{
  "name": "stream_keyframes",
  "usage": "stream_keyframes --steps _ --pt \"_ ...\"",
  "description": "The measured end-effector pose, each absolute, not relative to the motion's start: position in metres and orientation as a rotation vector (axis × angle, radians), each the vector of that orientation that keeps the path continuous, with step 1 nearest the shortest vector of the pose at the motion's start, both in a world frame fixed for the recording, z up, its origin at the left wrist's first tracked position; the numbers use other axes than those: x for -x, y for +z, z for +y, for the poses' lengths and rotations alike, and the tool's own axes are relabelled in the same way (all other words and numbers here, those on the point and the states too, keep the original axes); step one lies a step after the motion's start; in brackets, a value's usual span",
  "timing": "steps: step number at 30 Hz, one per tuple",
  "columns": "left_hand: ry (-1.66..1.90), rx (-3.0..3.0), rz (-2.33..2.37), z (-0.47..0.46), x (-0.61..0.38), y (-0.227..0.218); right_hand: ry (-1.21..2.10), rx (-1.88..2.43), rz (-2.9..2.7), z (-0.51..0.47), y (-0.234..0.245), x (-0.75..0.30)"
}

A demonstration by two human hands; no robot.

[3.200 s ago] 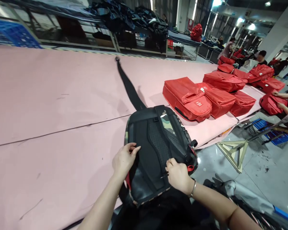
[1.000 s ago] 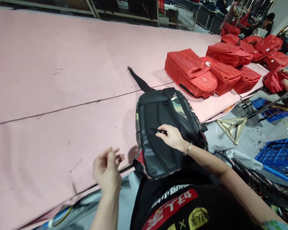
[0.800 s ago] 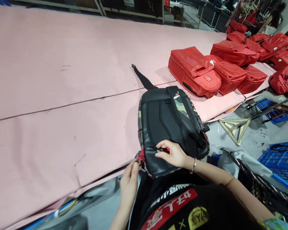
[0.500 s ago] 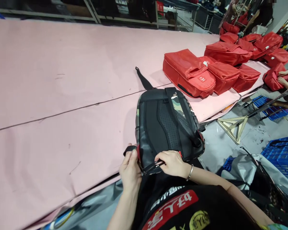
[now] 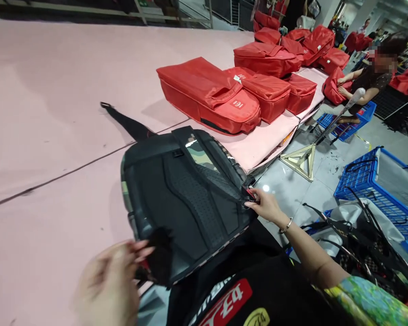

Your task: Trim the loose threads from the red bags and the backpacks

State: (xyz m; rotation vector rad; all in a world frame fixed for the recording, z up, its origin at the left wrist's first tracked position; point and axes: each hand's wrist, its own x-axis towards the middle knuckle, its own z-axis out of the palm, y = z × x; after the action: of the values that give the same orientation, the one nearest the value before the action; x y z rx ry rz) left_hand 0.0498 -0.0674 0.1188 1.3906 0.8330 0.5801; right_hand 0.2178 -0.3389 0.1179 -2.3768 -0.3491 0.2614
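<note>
A black backpack [image 5: 190,199] with camouflage trim lies on the pink-covered table, its padded back panel facing up. One strap [image 5: 129,122] stretches out flat past its far left edge. At the backpack's right side, my right hand [image 5: 267,206] is closed, thumb and fingers pinching the edge beside a bit of red trim. My left hand [image 5: 110,280] is blurred at the near left corner, its fingers curled in against the bag by a dark patch and some red. What those fingers hold is not clear.
Several red bags [image 5: 211,97] lie along the table's right side. Beyond them a person [image 5: 367,86] handles another red bag. A metal stand [image 5: 301,160], a blue crate [image 5: 360,172] and a heap of dark bags with straps [image 5: 370,253] occupy the floor to the right.
My right hand has left the backpack's near edge for its right side. My left hand has moved left and nearer me, still at the near left corner. The view has swung right.
</note>
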Motion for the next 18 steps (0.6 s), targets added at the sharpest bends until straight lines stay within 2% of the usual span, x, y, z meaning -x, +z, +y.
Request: stream_keyframes --steps 4,6,14,18 --pt "0.059 -1.295 0.652 -0.141 -0.101 0.132 0.232 2.393 -0.315 -0.333 0.118 -0.215" --pt "-0.051 -1.235 0.591 -0.160 -0.113 0.128 0.188 2.362 -0.319 -0.330 0.117 -0.211" --pt "-0.034 -1.163 0.583 -0.169 -0.108 0.120 0.318 2.336 -0.359 -0.327 0.115 -0.206" --pt "0.091 -1.075 0.634 -0.171 -0.104 0.127 0.590 1.827 -0.374 -0.307 0.126 -0.198"
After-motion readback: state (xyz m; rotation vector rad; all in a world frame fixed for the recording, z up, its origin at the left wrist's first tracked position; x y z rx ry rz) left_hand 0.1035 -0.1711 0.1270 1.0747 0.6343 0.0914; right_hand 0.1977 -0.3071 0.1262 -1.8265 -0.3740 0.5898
